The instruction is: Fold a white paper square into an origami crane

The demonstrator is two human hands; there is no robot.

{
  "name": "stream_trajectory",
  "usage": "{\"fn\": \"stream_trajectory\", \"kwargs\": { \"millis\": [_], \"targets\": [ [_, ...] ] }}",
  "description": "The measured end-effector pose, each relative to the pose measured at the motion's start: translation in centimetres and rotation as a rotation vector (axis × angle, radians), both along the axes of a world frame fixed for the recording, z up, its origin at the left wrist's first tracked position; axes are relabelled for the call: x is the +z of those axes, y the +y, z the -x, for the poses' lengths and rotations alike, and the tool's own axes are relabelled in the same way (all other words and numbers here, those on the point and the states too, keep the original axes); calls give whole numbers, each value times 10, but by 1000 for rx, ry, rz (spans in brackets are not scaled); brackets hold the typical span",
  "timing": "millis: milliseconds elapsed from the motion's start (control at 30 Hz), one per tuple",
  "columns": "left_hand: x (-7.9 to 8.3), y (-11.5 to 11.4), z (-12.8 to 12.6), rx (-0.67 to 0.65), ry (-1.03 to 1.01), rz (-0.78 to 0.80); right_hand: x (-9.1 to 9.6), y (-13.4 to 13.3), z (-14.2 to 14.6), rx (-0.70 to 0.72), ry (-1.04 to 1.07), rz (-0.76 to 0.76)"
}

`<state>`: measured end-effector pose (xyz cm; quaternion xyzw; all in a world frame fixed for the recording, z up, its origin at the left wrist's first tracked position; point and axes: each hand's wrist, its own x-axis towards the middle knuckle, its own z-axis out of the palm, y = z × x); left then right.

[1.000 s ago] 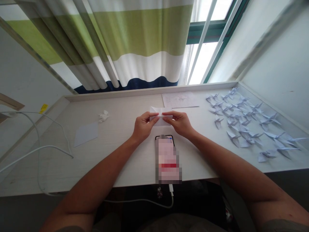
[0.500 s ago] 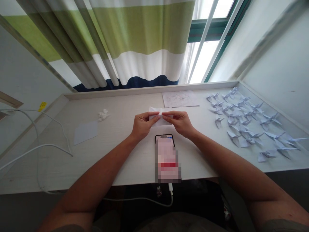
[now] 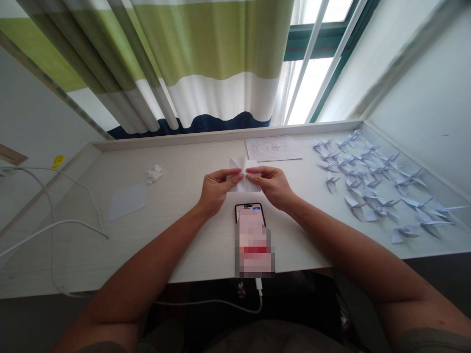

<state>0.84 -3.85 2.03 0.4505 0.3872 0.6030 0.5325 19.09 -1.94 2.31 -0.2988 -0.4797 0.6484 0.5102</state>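
A folded sheet of white origami paper (image 3: 240, 169) is held up over the desk at the centre of the view. My left hand (image 3: 217, 192) pinches its left side between thumb and fingers. My right hand (image 3: 273, 187) pinches its right side, and the two sets of fingertips nearly meet at the middle of the fold. Below the hands, a smartphone (image 3: 250, 235) lies on the desk with its screen pixelated and a white charging plug (image 3: 259, 287) at its near end.
Several pale paper cranes (image 3: 368, 184) cover the desk's right side. A printed sheet (image 3: 273, 148) lies at the back, with a crumpled tissue (image 3: 154, 174) and a blank paper square (image 3: 127, 202) to the left. A white cable (image 3: 55, 228) loops over the desk's left side.
The paper now shows more of its upper corners, with its fold opened wider. My fingertips have drawn closer together at its centre, and the whole view has shifted slightly.
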Motion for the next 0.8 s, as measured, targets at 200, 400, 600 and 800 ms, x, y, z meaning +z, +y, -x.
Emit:
{"fn": "stream_trajectory", "kwargs": {
  "millis": [200, 400, 600, 800],
  "targets": [
    [5, -4, -5, 26, 65, -60, -1, 2, 0, -14, 38, 27],
    [0, 0, -1, 80, 136, -143, -5, 5, 0, 29, 27, 25],
    [-10, 8, 14, 114, 540, -139, -21, 19, -11, -66, -444, -219],
    [-19, 18, 25, 225, 1073, -240, -30, 26, -19, -240, -1079, -664]
  ]
}}
